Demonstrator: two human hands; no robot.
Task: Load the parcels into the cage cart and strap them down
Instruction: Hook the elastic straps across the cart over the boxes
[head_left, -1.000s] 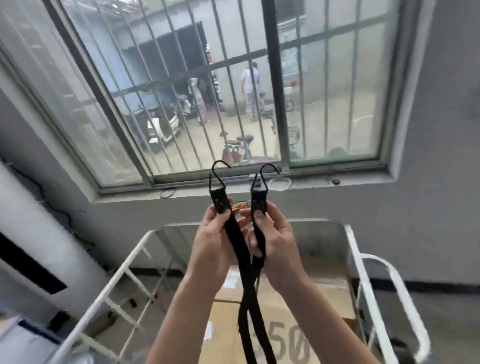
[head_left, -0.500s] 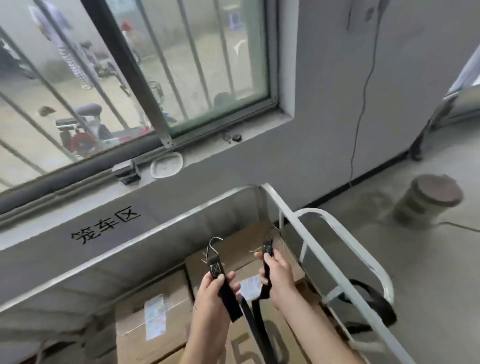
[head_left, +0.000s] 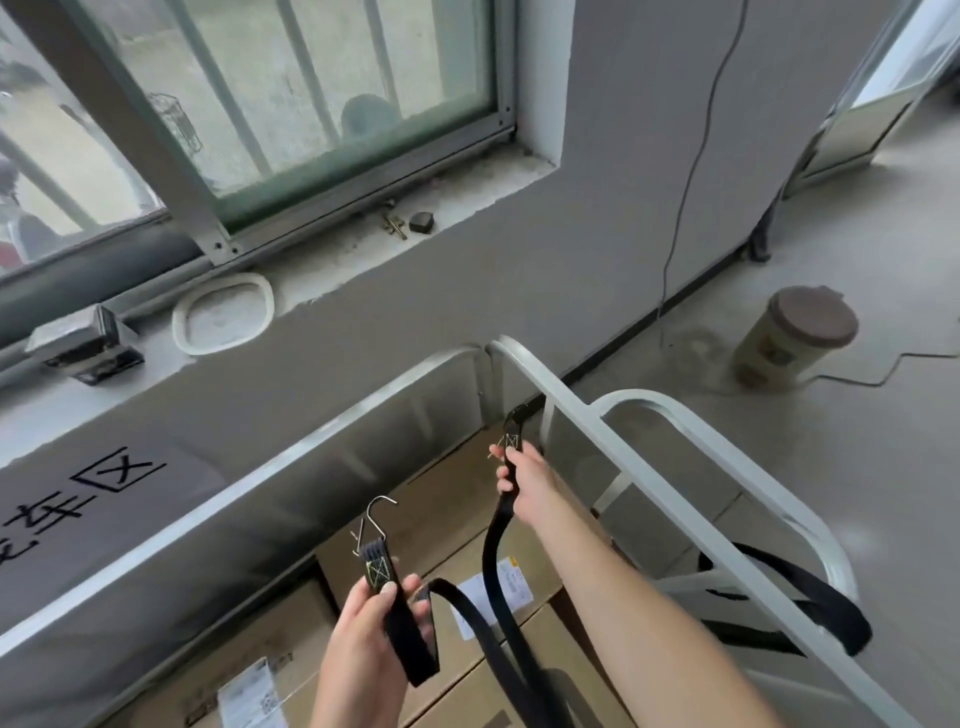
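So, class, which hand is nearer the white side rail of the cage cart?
Right. The right hand holds its strap end up beside the side rail; the left hand is farther back, over the parcels.

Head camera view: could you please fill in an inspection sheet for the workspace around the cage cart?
Surface: grey floor, bare where visible.
Job's things: cardboard parcels lie inside the cage cart; black strap has a metal hook at its left end, attached to nothing.
Clutter: lidded cup on the floor; white oval ring and small dark item on the windowsill.
Hands: left hand grips the hooked strap end; right hand grips the other end by the cart's top rail; whether that end is hooked cannot be told.
Cables: thin cable runs down the grey wall and across the floor.
Surroundings: barred window; black lettering on the wall.
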